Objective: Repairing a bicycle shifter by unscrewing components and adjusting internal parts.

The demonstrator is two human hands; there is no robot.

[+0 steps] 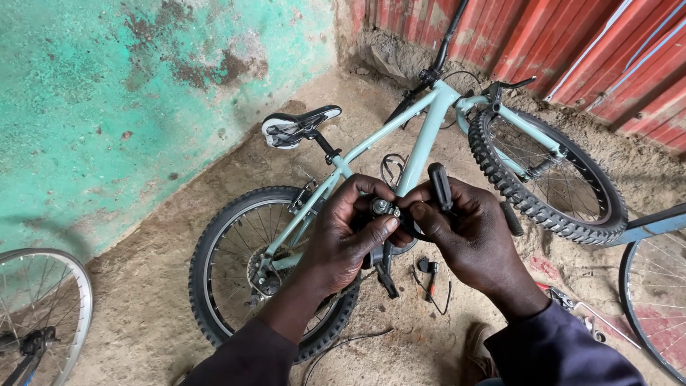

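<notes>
1. While both hands meet above the bicycle, the left hand (341, 236) pinches a small metal part (381, 207) between thumb and fingertips, closed firmly on it.
2. The right hand (468, 232) is closed too, its fingertips touching the same metal part from the other side, and a black lever (440, 186) sticks up from its grip.
3. The metal part sits between the two hands, held in the air just over the middle of the bicycle frame (421, 136).
4. The pale green bicycle lies on its side on the dirt ground (150, 300), its black saddle (300, 125) towards the green wall (107, 107) and its handlebar (446, 43) towards the red corrugated sheet (572, 50).
5. The rear wheel (229, 279) lies under the left forearm; the front wheel (547, 179) lies to the right of the hands.
6. Small tools and a loose cable (432, 275) lie on the ground below the right hand.
7. Another wheel (43, 314) shows at the left edge, and part of a blue bicycle (654, 229) at the right edge.
</notes>
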